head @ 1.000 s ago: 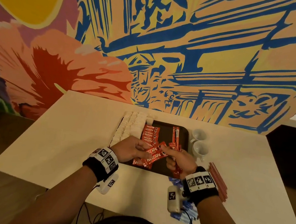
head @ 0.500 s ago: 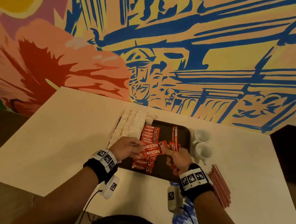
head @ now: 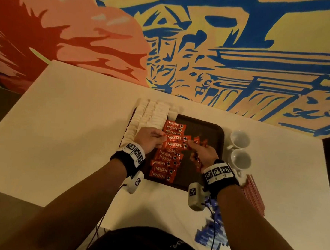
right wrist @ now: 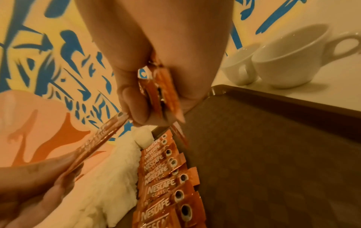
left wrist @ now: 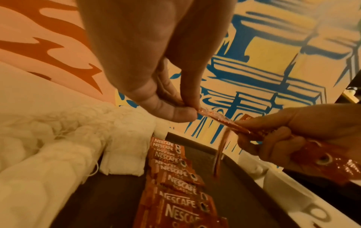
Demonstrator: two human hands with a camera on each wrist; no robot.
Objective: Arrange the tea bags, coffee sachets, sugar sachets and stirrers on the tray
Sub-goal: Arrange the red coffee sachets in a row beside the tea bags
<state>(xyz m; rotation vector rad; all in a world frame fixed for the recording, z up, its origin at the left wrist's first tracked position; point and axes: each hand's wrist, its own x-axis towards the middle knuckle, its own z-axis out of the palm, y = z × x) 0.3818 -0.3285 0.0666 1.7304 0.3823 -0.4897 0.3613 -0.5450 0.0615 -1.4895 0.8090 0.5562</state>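
Landmark: dark brown tray [head: 214, 132] on the white worktop [head: 72, 122].

Nearest the person, off the tray's near right corner: loose heap of blue sachets [head: 211, 235] on the worktop. Just right of that corner: bundle of red stirrers [head: 255, 195], lying flat.

On the tray, left of centre: column of red Nescafe coffee sachets [head: 163, 169], overlapping like shingles, running from near edge to far edge.

Above the middle of that column: left hand [head: 149, 139], thumb and forefinger pinching the left end of two coffee sachets held level [head: 175, 142]. Right hand [head: 203, 154], over the tray's centre, pinches the right end of the same pair; remaining fingers curled round a further clutch of red sachets [right wrist: 156, 91]. One of these hangs down toward the tray floor [left wrist: 218, 154].

Left strip of the tray, extending past its far left corner: white tea bags [head: 151, 114] in rows, touching the coffee column.

Off the tray's right edge: two white cups [head: 239, 149], side by side on the worktop, handles visible.

Beyond the tray: painted mural wall [head: 205, 39].
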